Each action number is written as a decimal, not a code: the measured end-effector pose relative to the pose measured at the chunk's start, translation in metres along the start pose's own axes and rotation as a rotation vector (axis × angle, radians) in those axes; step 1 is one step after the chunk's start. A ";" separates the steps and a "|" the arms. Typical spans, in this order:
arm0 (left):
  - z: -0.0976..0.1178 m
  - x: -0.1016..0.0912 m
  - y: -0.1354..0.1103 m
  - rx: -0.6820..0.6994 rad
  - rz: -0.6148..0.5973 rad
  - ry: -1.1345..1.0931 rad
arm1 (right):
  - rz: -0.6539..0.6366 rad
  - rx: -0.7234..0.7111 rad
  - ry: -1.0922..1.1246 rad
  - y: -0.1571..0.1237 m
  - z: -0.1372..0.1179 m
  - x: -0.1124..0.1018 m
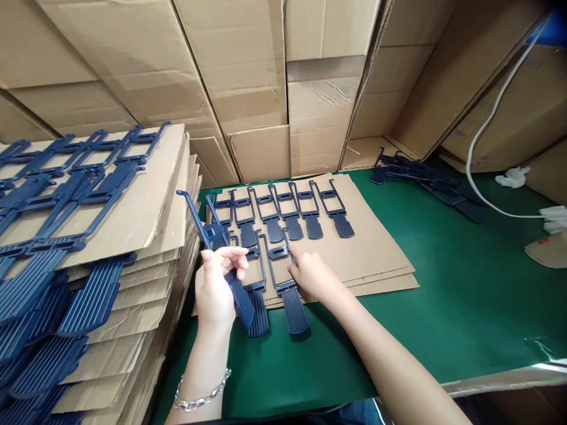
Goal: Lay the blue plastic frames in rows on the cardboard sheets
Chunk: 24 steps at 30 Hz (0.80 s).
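My left hand [218, 283] is closed around a dark blue plastic frame with a ribbed paddle [241, 301], held tilted above the cardboard. With its fingers, my right hand [312, 273] grips the right edge of a second such frame [295, 310], which lies on the cardboard sheet [367, 236] with its paddle past the near edge. Just left of it, partly hidden by my left hand, lies another frame [261, 307]. Along the far side of the sheet, several more frames [313, 226] rest in a row, paddles toward me.
A tall stack of cardboard sheets [168, 236] layered with blue frames [97, 295] stands at the left. Loose frames [425, 177] lie piled at the back right of the green table [443, 319]. A white cable [473, 141] hangs at the right. Cardboard boxes [252, 77] wall off the back.
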State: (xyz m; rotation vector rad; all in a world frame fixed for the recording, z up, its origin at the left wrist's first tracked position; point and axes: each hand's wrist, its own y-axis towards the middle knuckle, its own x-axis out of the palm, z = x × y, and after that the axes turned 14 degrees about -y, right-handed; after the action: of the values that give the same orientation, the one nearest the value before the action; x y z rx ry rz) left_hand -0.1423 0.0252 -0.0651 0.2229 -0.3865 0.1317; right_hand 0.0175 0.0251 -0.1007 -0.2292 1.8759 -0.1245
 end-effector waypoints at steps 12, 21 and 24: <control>-0.004 0.000 0.000 -0.050 -0.064 -0.055 | 0.013 0.033 0.045 -0.001 -0.005 0.009; -0.006 0.003 -0.001 -0.090 -0.047 -0.099 | 0.008 0.045 -0.040 -0.001 -0.008 0.009; -0.007 0.004 -0.001 -0.103 -0.024 -0.121 | 0.025 0.072 -0.068 0.000 -0.007 0.004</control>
State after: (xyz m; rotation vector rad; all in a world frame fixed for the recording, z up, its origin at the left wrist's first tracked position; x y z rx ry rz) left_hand -0.1358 0.0264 -0.0697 0.1344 -0.5099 0.0748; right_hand 0.0093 0.0240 -0.1019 -0.1585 1.8021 -0.1651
